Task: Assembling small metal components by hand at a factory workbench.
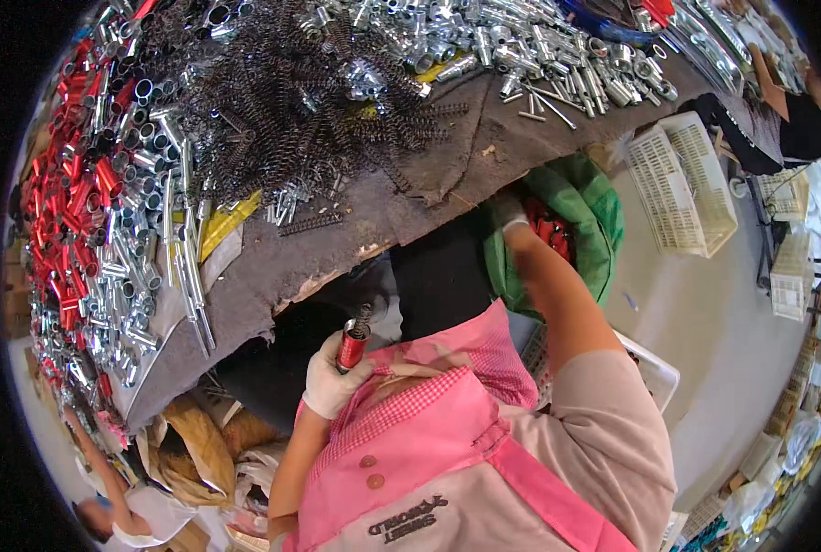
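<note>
My left hand (327, 379), in a white glove, is closed around a short red metal tube (351, 348) in front of my apron. A coil spring (363, 318) sticks up out of the tube's open top. My right arm stretches out to a green sack (602, 207) under the table's edge. At its end my gloved right hand (510, 214) is dim and blurred, with its fingers hidden. Red parts (552, 230) lie inside the sack, just right of that hand.
A cloth-covered table (364, 221) bears a heap of dark coil springs (291, 101), silver tubes (143, 248) and red tubes (65, 221). White plastic crates (672, 189) stand on the floor at right. Other people work at far right (764, 120) and lower left (143, 515).
</note>
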